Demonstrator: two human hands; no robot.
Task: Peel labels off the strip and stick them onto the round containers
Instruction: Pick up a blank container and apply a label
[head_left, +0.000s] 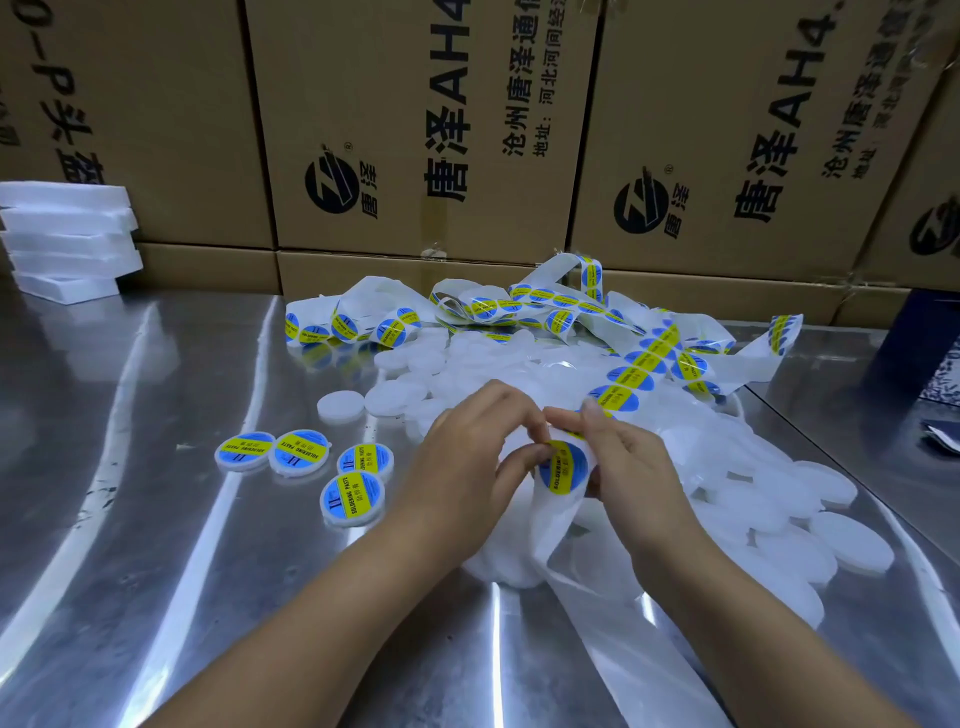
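**On steel bench (156, 571): label peel under way**

At centre-left, left hand (467, 452) is pinching the edge of a blue-and-yellow label (563, 467). Right hand (623, 457) is gripping the backing strip (644, 358) just beside it, fingers curled round the paper. Label is sitting mostly on the strip, above the unlabelled containers (852, 540).

Risk, as judged: label is liable to crease or fold onto itself if the peel is rushed, and loose strip trailing across the heap is likely to snag.

Four labelled containers (353, 496) are lying at left, lids closed; unlabelled containers are lying heaped at right. Contents are not showing.
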